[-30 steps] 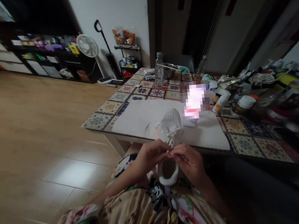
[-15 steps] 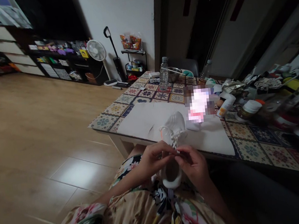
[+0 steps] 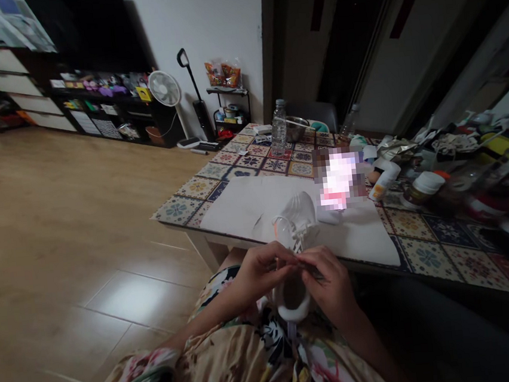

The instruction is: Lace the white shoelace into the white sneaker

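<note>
A white lace-up shoe (image 3: 300, 206) points away from me, its toe over the table edge and its heel close to my lap. White shoelace (image 3: 301, 234) crosses its front, and a loose loop lies to the left with a bit of orange near it. Above the shoe's opening, my left hand (image 3: 262, 268) pinches the lace, thumb and fingers pressed together. My right hand (image 3: 330, 275) meets it there, its fingertips closed on the lace as well. The fingers hide most of the pinched part.
A white sheet (image 3: 237, 201) covers the near part of the patterned table (image 3: 177, 209). On it stands a lit, blurred-out screen (image 3: 338, 180). A clear bottle (image 3: 279, 128) and a metal bowl (image 3: 296, 130) are farther back. Jars, a white tube (image 3: 385, 181) and clutter crowd the right side.
My right hand has shifted slightly, its fingertips now closer against the left hand's. The shoe stays in place.
</note>
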A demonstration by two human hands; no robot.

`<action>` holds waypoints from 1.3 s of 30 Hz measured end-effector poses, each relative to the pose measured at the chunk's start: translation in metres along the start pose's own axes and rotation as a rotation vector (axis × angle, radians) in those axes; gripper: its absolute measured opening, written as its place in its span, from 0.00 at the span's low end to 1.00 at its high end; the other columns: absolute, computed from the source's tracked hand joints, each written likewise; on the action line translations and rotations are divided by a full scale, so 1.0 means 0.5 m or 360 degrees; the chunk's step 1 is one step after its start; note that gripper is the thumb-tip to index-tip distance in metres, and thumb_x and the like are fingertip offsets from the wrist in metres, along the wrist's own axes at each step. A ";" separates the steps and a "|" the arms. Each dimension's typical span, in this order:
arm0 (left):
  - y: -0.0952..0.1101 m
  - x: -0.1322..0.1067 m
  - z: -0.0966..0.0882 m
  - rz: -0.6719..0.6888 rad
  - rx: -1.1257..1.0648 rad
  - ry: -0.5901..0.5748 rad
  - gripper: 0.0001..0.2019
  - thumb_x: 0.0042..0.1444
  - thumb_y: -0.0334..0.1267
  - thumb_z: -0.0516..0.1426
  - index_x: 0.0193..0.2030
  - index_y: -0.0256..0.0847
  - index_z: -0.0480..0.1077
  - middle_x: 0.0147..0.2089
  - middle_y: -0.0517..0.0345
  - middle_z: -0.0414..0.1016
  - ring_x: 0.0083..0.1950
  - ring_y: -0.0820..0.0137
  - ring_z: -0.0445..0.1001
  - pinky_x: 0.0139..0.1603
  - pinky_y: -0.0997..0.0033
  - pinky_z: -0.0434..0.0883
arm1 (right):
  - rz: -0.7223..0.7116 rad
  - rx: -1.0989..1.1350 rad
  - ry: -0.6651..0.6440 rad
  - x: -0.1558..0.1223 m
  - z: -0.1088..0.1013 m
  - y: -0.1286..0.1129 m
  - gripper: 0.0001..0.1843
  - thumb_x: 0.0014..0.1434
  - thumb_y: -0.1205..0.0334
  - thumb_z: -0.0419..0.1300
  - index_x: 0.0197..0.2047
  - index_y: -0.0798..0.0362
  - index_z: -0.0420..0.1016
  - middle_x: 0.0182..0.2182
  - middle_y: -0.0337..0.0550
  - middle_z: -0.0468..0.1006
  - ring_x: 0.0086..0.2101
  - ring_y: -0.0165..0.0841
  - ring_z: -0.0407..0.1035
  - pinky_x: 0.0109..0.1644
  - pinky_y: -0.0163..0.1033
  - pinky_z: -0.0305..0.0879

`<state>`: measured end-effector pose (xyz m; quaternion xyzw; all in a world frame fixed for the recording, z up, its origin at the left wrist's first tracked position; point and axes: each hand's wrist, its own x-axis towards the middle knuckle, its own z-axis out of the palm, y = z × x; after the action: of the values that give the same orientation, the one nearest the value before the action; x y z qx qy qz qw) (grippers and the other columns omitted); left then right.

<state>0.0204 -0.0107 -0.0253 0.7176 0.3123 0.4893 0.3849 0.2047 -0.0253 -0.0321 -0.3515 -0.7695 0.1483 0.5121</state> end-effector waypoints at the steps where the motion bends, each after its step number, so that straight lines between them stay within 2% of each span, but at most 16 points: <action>1: 0.000 0.002 -0.003 0.0071 0.0064 -0.0019 0.14 0.60 0.45 0.62 0.36 0.33 0.79 0.33 0.48 0.79 0.34 0.69 0.75 0.36 0.74 0.71 | -0.0007 -0.0020 0.0013 0.001 0.000 0.000 0.11 0.62 0.71 0.57 0.44 0.49 0.77 0.39 0.43 0.78 0.41 0.35 0.72 0.47 0.40 0.69; 4: -0.004 0.006 -0.007 0.0253 0.0209 -0.0031 0.11 0.61 0.42 0.62 0.39 0.35 0.80 0.33 0.48 0.79 0.34 0.70 0.76 0.36 0.75 0.71 | -0.0009 -0.0017 0.0023 -0.001 0.000 0.004 0.10 0.63 0.71 0.57 0.41 0.49 0.77 0.37 0.42 0.78 0.40 0.35 0.72 0.46 0.40 0.68; 7: -0.004 0.008 -0.006 0.0287 0.0261 -0.0015 0.10 0.62 0.41 0.61 0.37 0.35 0.79 0.33 0.48 0.79 0.34 0.70 0.76 0.35 0.76 0.71 | 0.0112 0.0099 0.0048 -0.009 0.004 0.011 0.07 0.62 0.69 0.59 0.41 0.48 0.75 0.36 0.40 0.78 0.39 0.34 0.72 0.46 0.40 0.67; 10: 0.002 0.009 -0.003 0.0231 0.0245 0.0003 0.10 0.62 0.40 0.60 0.36 0.35 0.78 0.33 0.49 0.78 0.34 0.70 0.76 0.35 0.76 0.70 | 0.0382 0.0305 0.0109 -0.020 0.013 0.019 0.05 0.61 0.65 0.62 0.40 0.48 0.73 0.36 0.39 0.76 0.38 0.34 0.72 0.45 0.39 0.68; 13: 0.008 0.010 -0.002 0.0138 0.0206 0.0019 0.10 0.61 0.41 0.60 0.35 0.35 0.77 0.32 0.51 0.78 0.33 0.71 0.75 0.35 0.76 0.69 | 0.0608 0.0597 0.0081 -0.027 0.024 0.026 0.05 0.62 0.60 0.62 0.39 0.49 0.69 0.36 0.39 0.75 0.37 0.33 0.71 0.45 0.38 0.69; 17: 0.014 0.010 0.001 -0.0109 0.0058 -0.0008 0.12 0.60 0.43 0.61 0.33 0.34 0.76 0.30 0.53 0.77 0.32 0.71 0.73 0.35 0.76 0.68 | 0.0722 0.0795 0.0002 -0.029 0.027 0.031 0.08 0.62 0.57 0.61 0.40 0.49 0.66 0.36 0.39 0.74 0.37 0.32 0.70 0.44 0.37 0.69; 21: 0.018 0.012 0.006 -0.0391 -0.0296 -0.0055 0.17 0.55 0.49 0.64 0.33 0.34 0.74 0.30 0.56 0.75 0.32 0.72 0.71 0.35 0.76 0.67 | 0.0542 0.0606 -0.0133 -0.026 0.016 0.025 0.10 0.61 0.64 0.59 0.46 0.48 0.67 0.39 0.39 0.72 0.39 0.32 0.69 0.45 0.37 0.68; 25: 0.013 0.018 0.008 -0.0638 -0.0542 -0.0042 0.22 0.48 0.55 0.68 0.32 0.33 0.73 0.28 0.57 0.73 0.30 0.74 0.68 0.32 0.77 0.65 | 0.0140 0.0256 -0.0061 -0.016 0.013 0.015 0.13 0.58 0.72 0.56 0.45 0.47 0.67 0.36 0.38 0.72 0.36 0.32 0.68 0.42 0.38 0.66; 28: 0.009 0.022 0.007 -0.0669 -0.0614 -0.0026 0.23 0.44 0.54 0.69 0.30 0.33 0.74 0.27 0.59 0.73 0.30 0.75 0.67 0.33 0.78 0.64 | -0.0182 -0.0010 -0.0017 -0.008 0.013 0.011 0.11 0.62 0.73 0.53 0.44 0.48 0.68 0.35 0.39 0.74 0.37 0.34 0.69 0.44 0.41 0.65; 30: 0.008 0.024 0.005 -0.0668 -0.0642 -0.0027 0.23 0.43 0.54 0.70 0.30 0.33 0.75 0.28 0.59 0.74 0.31 0.75 0.68 0.35 0.78 0.64 | -0.0304 -0.0155 0.0023 -0.006 0.013 0.011 0.10 0.65 0.72 0.54 0.45 0.48 0.69 0.36 0.40 0.75 0.37 0.34 0.70 0.44 0.41 0.65; 35: 0.002 0.028 -0.001 -0.0806 -0.0651 -0.0044 0.25 0.35 0.56 0.73 0.27 0.33 0.77 0.25 0.57 0.75 0.29 0.74 0.68 0.35 0.75 0.65 | -0.0417 -0.0283 0.0080 -0.008 0.008 0.009 0.08 0.65 0.71 0.57 0.44 0.49 0.72 0.36 0.42 0.75 0.38 0.34 0.69 0.44 0.42 0.66; 39: -0.010 0.030 -0.003 -0.0768 -0.0575 -0.0026 0.27 0.34 0.58 0.72 0.24 0.33 0.76 0.26 0.54 0.77 0.30 0.71 0.70 0.35 0.73 0.66 | -0.0429 -0.0121 0.0037 -0.005 -0.004 0.006 0.08 0.64 0.71 0.58 0.40 0.48 0.74 0.37 0.42 0.76 0.40 0.35 0.69 0.46 0.44 0.65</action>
<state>0.0236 0.0048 -0.0224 0.5466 0.3786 0.4255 0.6139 0.2082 -0.0252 -0.0348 -0.2657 -0.8089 0.0448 0.5225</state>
